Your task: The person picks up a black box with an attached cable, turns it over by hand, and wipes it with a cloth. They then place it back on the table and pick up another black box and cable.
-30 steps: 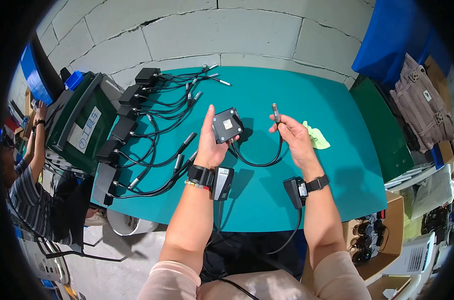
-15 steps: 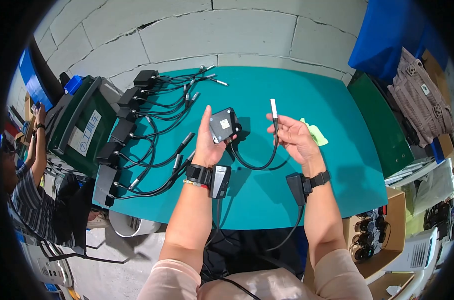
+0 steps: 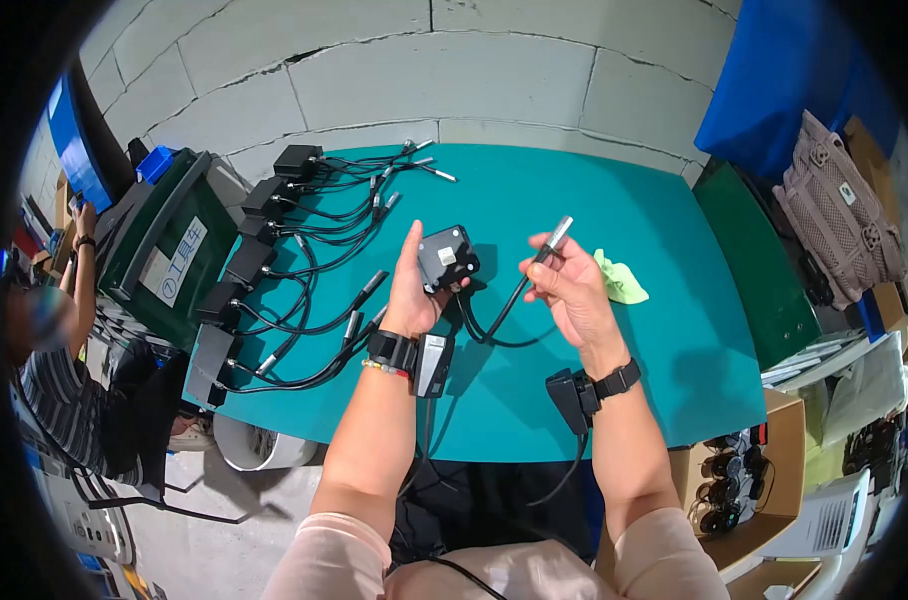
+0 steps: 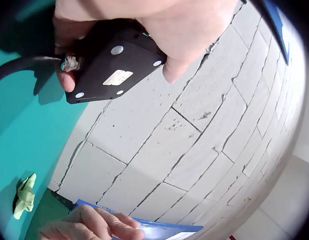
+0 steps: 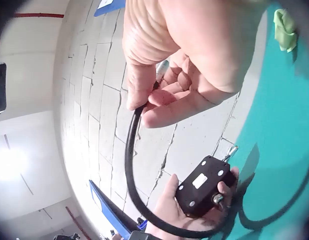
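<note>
In the head view my left hand (image 3: pixel 411 302) holds a small black box (image 3: pixel 448 257) above the table. Its underside, with a pale label and round light feet, faces the camera. A black cable (image 5: pixel 129 160) runs from a metal fitting (image 4: pixel 70 63) on the box's side and loops across to my right hand (image 3: pixel 582 305). There my thumb and fingers pinch the cable just below its silver connector (image 3: pixel 561 232), which leans up and to the right. In the right wrist view the fingers partly hide that connector.
Several similar black boxes (image 3: pixel 247 262) line the left side of the green table (image 3: pixel 664 370), their cables pointing right. A light green cloth (image 3: pixel 622 279) lies beyond my right hand. A green tool cart (image 3: pixel 159 240) and another person (image 3: pixel 64 390) are at the left; a cardboard box (image 3: pixel 784 480) stands lower right.
My right hand has shifted slightly left, and the connector has gone from upright to tilted rightward. The cable loop has narrowed. My left hand keeps holding the box, which has turned slightly.
</note>
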